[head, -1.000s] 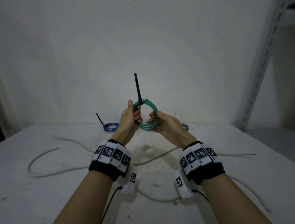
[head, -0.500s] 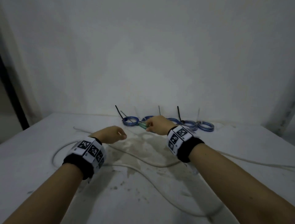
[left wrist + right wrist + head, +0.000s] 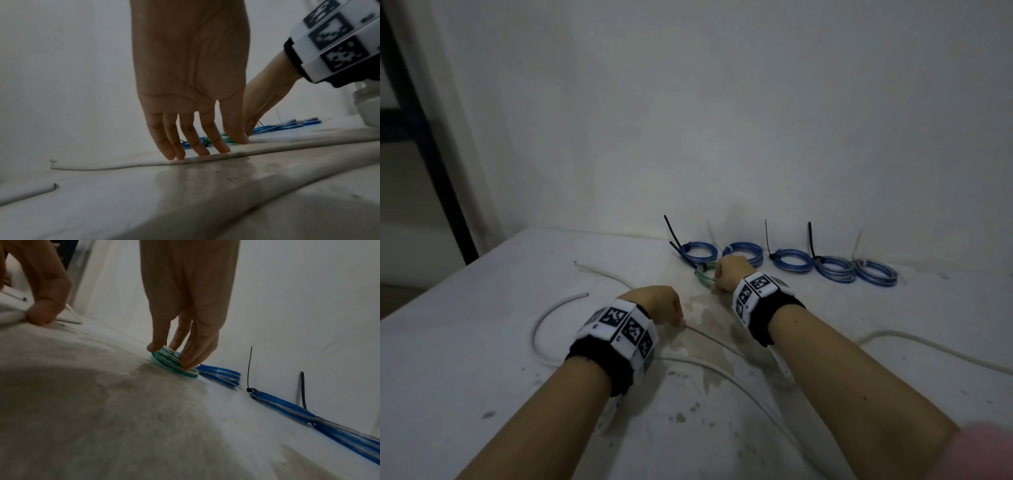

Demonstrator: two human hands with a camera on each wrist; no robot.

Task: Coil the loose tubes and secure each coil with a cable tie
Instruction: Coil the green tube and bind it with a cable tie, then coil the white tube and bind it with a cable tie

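A green coil (image 3: 703,275) bound by a black tie lies on the white table (image 3: 482,377), just in front of the row of blue coils. My right hand (image 3: 717,281) pinches it between thumb and fingers, which the right wrist view shows on the green coil (image 3: 170,365) with the right hand (image 3: 172,355) above. My left hand (image 3: 678,320) reaches down with straight fingers, and its fingertips (image 3: 174,155) touch a loose white tube (image 3: 123,164). The same white tube (image 3: 709,337) runs across the table under both wrists.
Several tied blue coils (image 3: 792,260) line the back wall, their tie tails (image 3: 811,240) sticking up. A second white tube loop (image 3: 541,322) curves at the left, another tube (image 3: 928,346) trails right. A dark door frame (image 3: 414,137) stands beyond the table's left edge.
Both hands held the green coil up in the air a second ago. The right hand has brought it down beside the blue coils. The left hand let go and dropped onto the white tube.
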